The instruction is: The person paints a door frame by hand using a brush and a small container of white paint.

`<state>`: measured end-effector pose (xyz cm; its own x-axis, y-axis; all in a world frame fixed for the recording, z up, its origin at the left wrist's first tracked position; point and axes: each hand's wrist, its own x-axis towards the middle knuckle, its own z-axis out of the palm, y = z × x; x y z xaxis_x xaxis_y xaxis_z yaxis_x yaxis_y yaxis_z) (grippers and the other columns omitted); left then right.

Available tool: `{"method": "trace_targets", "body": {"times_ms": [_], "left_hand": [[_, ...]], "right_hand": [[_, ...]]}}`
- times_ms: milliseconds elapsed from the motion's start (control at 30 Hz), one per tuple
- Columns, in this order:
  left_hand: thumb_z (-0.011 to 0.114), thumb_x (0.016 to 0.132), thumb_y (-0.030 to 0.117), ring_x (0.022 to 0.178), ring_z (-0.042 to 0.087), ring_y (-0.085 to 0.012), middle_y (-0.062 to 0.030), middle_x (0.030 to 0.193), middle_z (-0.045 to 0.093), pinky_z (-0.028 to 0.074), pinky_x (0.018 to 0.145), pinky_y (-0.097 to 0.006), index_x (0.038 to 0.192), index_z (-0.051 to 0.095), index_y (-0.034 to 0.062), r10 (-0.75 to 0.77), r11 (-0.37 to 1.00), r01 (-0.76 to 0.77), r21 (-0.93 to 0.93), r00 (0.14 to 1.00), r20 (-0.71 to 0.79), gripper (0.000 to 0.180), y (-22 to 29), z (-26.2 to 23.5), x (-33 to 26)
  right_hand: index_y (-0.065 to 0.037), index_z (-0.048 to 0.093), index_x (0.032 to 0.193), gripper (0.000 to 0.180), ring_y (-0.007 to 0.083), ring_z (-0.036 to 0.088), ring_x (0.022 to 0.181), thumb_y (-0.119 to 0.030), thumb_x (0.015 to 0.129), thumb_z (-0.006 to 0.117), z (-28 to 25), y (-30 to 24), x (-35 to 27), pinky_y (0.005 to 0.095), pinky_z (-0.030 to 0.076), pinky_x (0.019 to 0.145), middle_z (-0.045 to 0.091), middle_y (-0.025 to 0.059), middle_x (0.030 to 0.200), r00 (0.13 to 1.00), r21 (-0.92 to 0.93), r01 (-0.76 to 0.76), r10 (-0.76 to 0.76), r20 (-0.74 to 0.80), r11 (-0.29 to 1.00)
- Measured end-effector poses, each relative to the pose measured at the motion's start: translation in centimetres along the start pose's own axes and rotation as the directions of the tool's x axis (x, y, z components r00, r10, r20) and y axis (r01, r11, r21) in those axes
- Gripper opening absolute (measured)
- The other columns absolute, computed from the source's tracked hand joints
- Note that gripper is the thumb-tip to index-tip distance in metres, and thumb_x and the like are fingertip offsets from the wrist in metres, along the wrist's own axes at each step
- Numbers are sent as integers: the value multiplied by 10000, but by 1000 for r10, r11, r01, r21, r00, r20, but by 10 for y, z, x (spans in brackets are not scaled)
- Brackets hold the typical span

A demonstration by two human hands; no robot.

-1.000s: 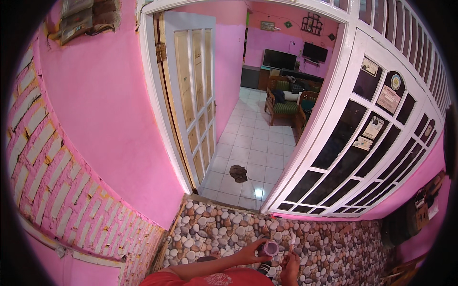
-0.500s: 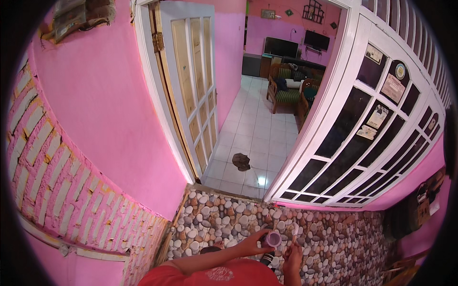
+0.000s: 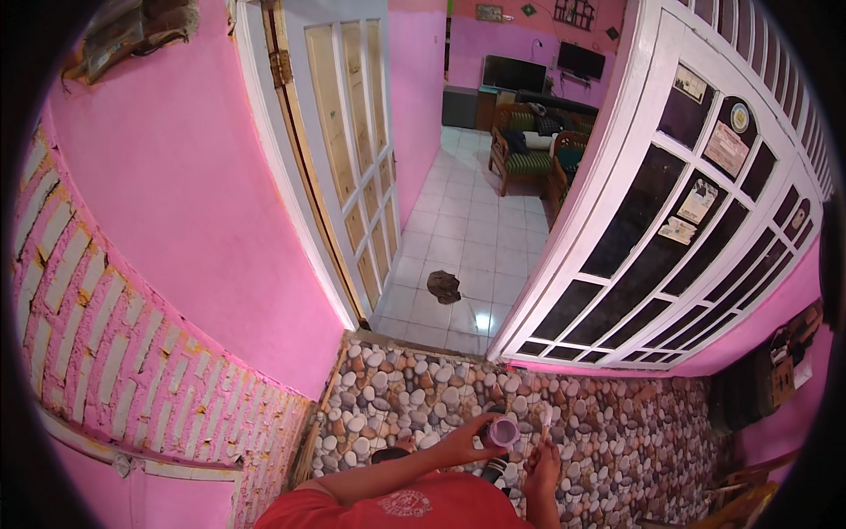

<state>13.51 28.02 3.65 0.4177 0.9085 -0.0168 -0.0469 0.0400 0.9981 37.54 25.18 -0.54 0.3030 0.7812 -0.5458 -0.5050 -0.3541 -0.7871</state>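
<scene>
Low in the middle, my left hand (image 3: 460,444) is closed around a small clear cup (image 3: 504,432) with a pinkish-purple look inside. The cup's open mouth faces up toward me. To its right, my right hand (image 3: 543,469) grips a slim paintbrush (image 3: 547,420) by its handle. Its pale pinkish-white tip points up and stands apart from the cup. Both hands are in front of my red shirt, over the pebble-patterned floor (image 3: 617,441). Exactly how full the cup is, I cannot tell.
Ahead is an open doorway with a pale door (image 3: 352,150) swung inward. A brown crumpled cloth (image 3: 443,286) lies on the white tiles inside. White-framed windows (image 3: 656,229) stand right; a pink wall (image 3: 176,194) with raised brick pattern stands left. Beyond are green-striped seats (image 3: 524,163).
My view has shifted slightly, and the doorway sits a little higher and further left. A dark-strapped foot shows more behind the cup. Both hands keep their holds, cup and brush slightly higher.
</scene>
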Motion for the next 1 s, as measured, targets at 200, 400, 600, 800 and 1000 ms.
{"method": "trace_targets", "body": {"times_ms": [200,400,600,800,1000], "left_hand": [[874,852,226,1221,602,-192,-87,1308,608,481,1044,-360,1478,449,75,52,996,-44,73,992,-112,771,23,-18,15],[852,808,40,1339,526,-198,-85,1449,518,425,1134,-375,1475,442,73,307,934,-264,241,939,-159,784,68,-59,26],[855,776,-6,1359,530,-230,-143,1493,494,458,1117,-386,1471,429,33,400,901,-366,232,909,-116,816,97,-68,46],[887,746,25,1333,559,-271,-176,1489,498,486,1088,-392,1464,446,34,536,792,-474,385,842,-66,843,111,-82,53],[889,738,58,1309,564,-309,-173,1468,515,501,1035,-389,1411,528,44,608,743,-539,396,791,-64,764,124,-97,60]], "right_hand": [[-87,546,1191,210,71,429,554,-152,997,596,8,-17,-6,239,313,463,515,-16,752,998,-34,48,-49,-27,998],[-78,559,1216,211,64,421,571,-143,1015,570,12,-22,-10,233,310,478,501,-20,744,995,-31,102,-102,12,994],[-54,524,1278,288,62,408,590,-131,1007,581,6,-27,-13,232,311,496,511,-3,792,993,-10,117,-117,-15,993],[-75,529,1244,240,68,420,575,-130,1014,569,18,-25,-20,231,316,484,512,-4,784,993,-39,101,-103,-53,994],[-92,540,1233,234,66,429,588,-133,1008,590,24,-16,-19,228,318,483,514,-5,792,994,-6,86,-87,-68,996]]}}
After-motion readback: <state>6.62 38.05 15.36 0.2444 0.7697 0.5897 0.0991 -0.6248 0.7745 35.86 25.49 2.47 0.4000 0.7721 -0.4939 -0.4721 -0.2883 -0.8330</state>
